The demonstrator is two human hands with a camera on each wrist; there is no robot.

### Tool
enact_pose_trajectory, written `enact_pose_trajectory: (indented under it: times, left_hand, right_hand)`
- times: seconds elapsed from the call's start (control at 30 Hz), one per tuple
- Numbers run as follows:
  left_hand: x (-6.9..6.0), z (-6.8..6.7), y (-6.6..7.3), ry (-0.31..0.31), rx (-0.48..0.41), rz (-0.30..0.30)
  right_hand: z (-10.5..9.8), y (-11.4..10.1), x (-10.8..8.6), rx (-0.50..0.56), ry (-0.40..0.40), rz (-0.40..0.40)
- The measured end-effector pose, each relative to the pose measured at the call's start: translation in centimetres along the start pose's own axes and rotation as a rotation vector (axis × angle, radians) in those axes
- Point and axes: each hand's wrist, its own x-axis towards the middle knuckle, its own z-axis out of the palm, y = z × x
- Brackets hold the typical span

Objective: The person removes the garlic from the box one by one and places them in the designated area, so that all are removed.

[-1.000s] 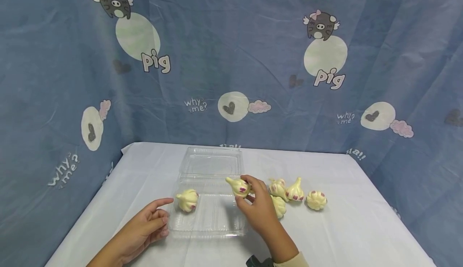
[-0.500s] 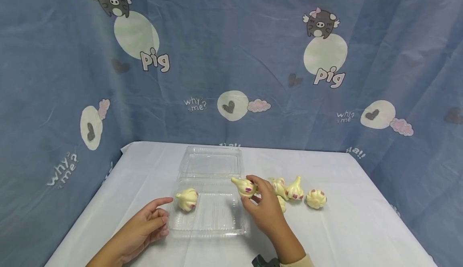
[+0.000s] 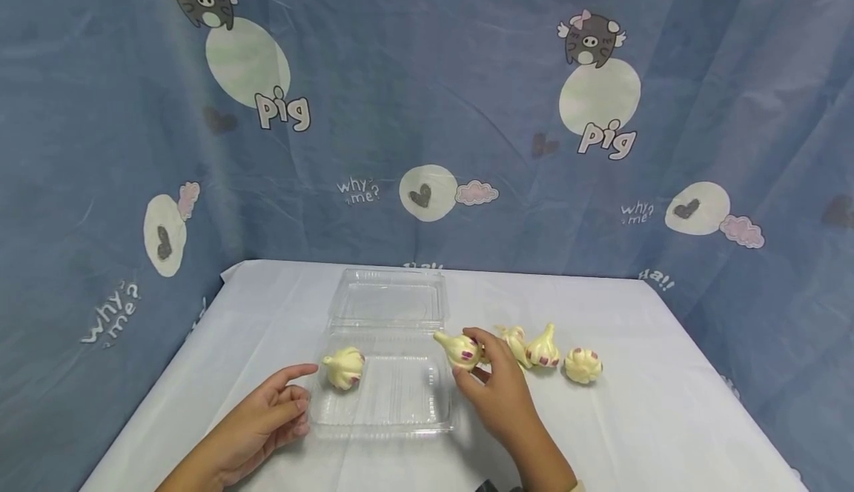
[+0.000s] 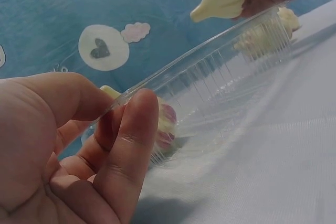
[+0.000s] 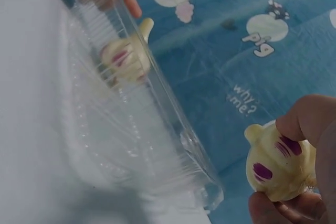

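Observation:
A clear plastic clamshell box (image 3: 403,396) lies on the white cloth, its lid folded back away from me. One cream garlic bulb (image 3: 344,368) with purple patches sits at the left of its base. My left hand (image 3: 263,418) is at the box's left end; in the left wrist view its thumb (image 4: 131,140) and forefinger pinch the rim. Just over the right edge of the box, my right hand (image 3: 503,392) holds another garlic bulb (image 3: 460,351) between thumb and fingers, its stem pointing left. The palm side of the right hand is hidden in the head view.
To the right of the box are more garlic bulbs (image 3: 543,347), partly hidden behind my right hand, and a separate garlic bulb (image 3: 583,366) farther right. The open lid (image 3: 388,299) lies toward the back. A blue printed curtain (image 3: 427,107) hangs behind the table.
My right hand has moved a little to the right and slightly down with the garlic bulb, covering more of the bulbs behind it. The left hand and the box have stayed nearly still.

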Motion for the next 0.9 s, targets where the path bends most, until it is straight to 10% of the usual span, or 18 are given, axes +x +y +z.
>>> enact_pose_trajectory:
  times: [0.9]
  left_hand:
    - [0.0,-0.1,0.0,-0.008,0.015,0.008]
  right_hand:
    - [-2.3,1.3,-0.4,0.011,0.033,0.006]
